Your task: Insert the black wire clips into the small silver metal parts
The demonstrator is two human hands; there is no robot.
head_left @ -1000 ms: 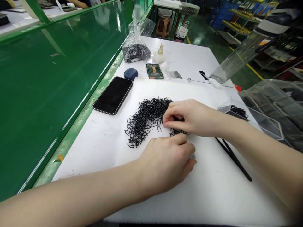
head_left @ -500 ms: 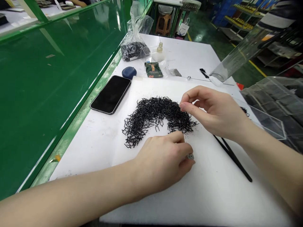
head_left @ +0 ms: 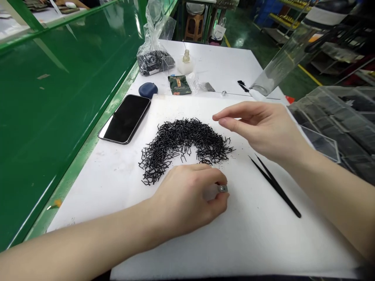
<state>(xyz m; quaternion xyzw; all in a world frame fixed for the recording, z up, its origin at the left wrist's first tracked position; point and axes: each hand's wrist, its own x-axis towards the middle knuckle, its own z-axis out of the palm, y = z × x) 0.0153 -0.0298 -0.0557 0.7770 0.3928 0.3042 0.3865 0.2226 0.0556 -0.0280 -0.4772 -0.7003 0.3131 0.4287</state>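
My left hand (head_left: 190, 195) rests on the white mat (head_left: 249, 242), its fingers wrapped round a small grey metal piece (head_left: 223, 188) that shows between thumb and index finger. Just beyond it lies a curved pile of small black forked wires (head_left: 187, 134). My right hand (head_left: 258, 125) hovers right of the pile, thumb and index finger slightly apart, with nothing visible between them. Black tweezers (head_left: 277, 187) lie on the mat below my right hand, their tips pointing away from me.
A phone (head_left: 125, 119) and blue round case (head_left: 148, 90) lie left. Behind are a bag of black parts (head_left: 154, 60), a green packet (head_left: 179, 84) and a clear bottle (head_left: 281, 58). Clear plastic boxes (head_left: 331, 117) stand right. A green barrier (head_left: 58, 117) runs along the left.
The view has shifted, so the table's things appear further left. My right hand has lifted away from the pile, and its fingertips have parted. The metal piece in my left hand shows more.
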